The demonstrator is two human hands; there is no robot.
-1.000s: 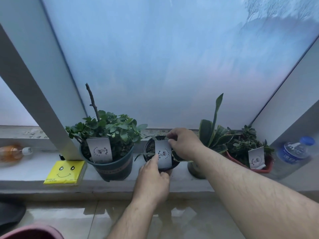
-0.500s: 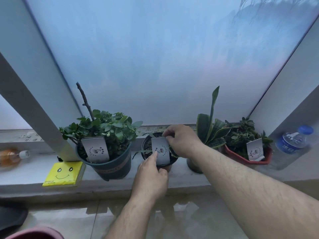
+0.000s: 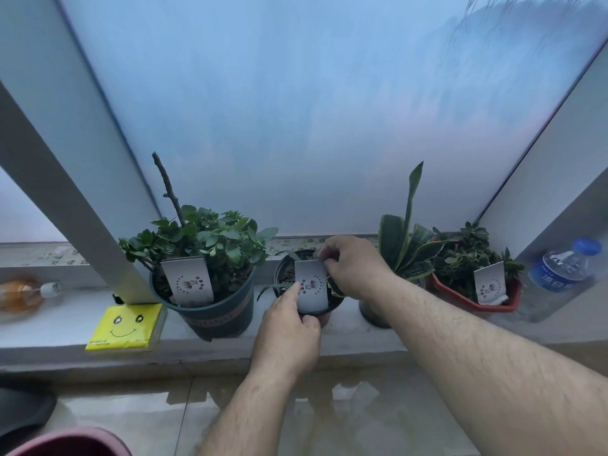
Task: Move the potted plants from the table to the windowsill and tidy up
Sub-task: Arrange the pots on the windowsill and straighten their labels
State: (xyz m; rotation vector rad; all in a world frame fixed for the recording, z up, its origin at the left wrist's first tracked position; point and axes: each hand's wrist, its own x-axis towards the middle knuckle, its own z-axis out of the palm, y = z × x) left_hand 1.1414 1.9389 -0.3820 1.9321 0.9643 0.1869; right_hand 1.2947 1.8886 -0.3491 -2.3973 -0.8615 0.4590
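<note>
Both hands work the small pot on the sill: left hand grips its front, forefinger on the card; right hand pinches the card's top corner; tugging hard could tip the pot off the near edge.

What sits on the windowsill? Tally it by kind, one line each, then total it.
Potted plants: 4 — dark green pot, small black pot, snake plant, red pot
White tags: 3
Bottles: 2
Yellow tissue pack: 1
Total: 10
</note>
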